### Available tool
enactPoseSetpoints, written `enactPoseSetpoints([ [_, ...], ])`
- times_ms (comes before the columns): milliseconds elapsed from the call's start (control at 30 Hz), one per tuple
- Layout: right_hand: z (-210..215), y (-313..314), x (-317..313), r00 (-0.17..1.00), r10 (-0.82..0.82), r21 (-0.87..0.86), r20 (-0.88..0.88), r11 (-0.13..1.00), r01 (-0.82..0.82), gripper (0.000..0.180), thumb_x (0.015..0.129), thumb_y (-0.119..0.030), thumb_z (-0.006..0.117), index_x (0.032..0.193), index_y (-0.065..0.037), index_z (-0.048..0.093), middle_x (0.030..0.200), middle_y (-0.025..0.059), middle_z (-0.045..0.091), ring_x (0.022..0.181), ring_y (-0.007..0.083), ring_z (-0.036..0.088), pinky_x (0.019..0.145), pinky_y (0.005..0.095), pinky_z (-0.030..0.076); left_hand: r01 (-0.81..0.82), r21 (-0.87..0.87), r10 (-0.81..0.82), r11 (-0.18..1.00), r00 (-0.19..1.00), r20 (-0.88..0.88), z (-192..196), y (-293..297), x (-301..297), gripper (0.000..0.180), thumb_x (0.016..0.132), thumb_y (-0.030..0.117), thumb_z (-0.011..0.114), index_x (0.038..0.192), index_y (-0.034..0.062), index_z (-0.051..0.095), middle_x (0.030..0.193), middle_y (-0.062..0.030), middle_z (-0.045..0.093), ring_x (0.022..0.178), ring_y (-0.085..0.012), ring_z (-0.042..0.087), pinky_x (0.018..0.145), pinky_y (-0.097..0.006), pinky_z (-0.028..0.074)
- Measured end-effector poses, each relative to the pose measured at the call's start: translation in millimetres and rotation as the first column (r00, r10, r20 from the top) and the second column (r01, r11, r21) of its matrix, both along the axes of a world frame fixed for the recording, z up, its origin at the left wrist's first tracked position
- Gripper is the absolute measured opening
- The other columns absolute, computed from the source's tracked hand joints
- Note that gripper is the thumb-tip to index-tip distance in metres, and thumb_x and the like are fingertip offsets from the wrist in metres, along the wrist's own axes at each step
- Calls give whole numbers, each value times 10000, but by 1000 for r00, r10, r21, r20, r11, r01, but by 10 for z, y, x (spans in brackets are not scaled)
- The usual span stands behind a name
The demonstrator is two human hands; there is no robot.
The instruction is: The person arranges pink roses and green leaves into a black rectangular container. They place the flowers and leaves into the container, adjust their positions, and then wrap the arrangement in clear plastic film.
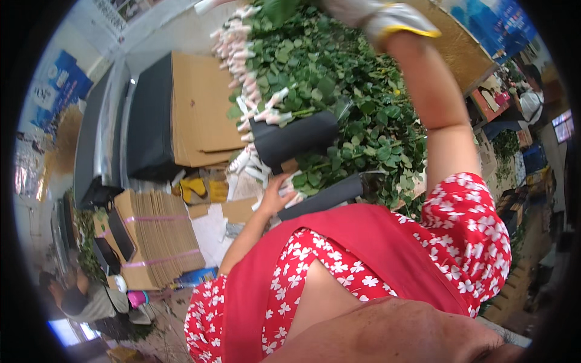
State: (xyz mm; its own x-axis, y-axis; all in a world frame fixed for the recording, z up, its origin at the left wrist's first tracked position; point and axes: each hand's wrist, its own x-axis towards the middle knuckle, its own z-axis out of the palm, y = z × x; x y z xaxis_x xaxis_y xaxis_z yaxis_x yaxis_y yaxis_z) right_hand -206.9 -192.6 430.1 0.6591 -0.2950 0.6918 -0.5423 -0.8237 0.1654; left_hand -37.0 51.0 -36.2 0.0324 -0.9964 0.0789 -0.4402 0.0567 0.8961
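Note:
A deep pile of leafy rose stems (339, 78) lies in front of me, with buds in white sleeves (236, 54) lined up along its left side. My left hand (277, 192), bare, curls its fingers round a white-sleeved rose (295, 181) low on the pile. Beside it lies a dark wrapped bundle (324, 197); another black roll (296, 136) rests on the stems above. My right hand (369, 18), in a pale glove with a yellow cuff edge, is raised at the upper edge. It holds a rose with a large blurred leaf (279, 8); its fingertips are cut off.
Left of the pile stand brown cardboard sheets (206, 115) and black stacks (151, 115). Strapped cardboard (160, 236) lies nearer, below yellow gloves (203, 190). Other people are at the lower left (91, 296) and far right (532, 97). A brown board (460, 42) leans beyond my right arm.

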Motion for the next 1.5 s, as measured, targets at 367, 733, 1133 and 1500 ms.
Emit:
enactPoseSetpoints([
  [367, -3503, 568, -483, 766, 439, 764, -469, 637, 103, 294, 843, -201, 592, 1113, -90, 623, 956, 202, 680, 823, 371, 667, 719, 484, 521, 36, -63, -16, 997, 957, 290, 168, -28, 67, 652, 696, 233, 831, 1297, 134, 597, 1236, -156, 605, 1139, -352, 532, 1000, -429, 444],
  [733, -3529, 756, -468, 739, 437, 731, -513, 674, 108, 418, 825, -106, 580, 1240, -128, 547, 903, 180, 645, 772, 369, 666, 627, 457, 536, -124, -221, 222, 967, 838, 499, 470, 200, 5, 628, 694, 366, 805, 1293, 341, 617, 1324, -157, 444, 1191, -387, 465, 1049, -443, 379],
  [1133, -2996, -1284, -87, 936, -81, 354, -341, 912, 208, 446, 914, -86, 488, 1356, -138, 522, 1426, 172, 488, 1190, 339, 577, 991, 392, 501, 146, -86, -111, 986, 940, 324, 421, -128, 138, 635, 634, 332, 835, 1219, 165, 657, 1370, -185, 501, 1268, -402, 443, 1083, -492, 354],
  [1500, -1012, -26, -599, 977, -71, 157, -202, 982, 104, 176, 902, -151, 593, 1041, -71, 668, 968, 144, 681, 841, 312, 665, 737, 383, 553, 90, -70, -68, 993, 959, 276, 364, -32, 74, 698, 633, 216, 845, 1285, 129, 611, 1427, -204, 433, 1320, -388, 410, 1094, -441, 374],
])
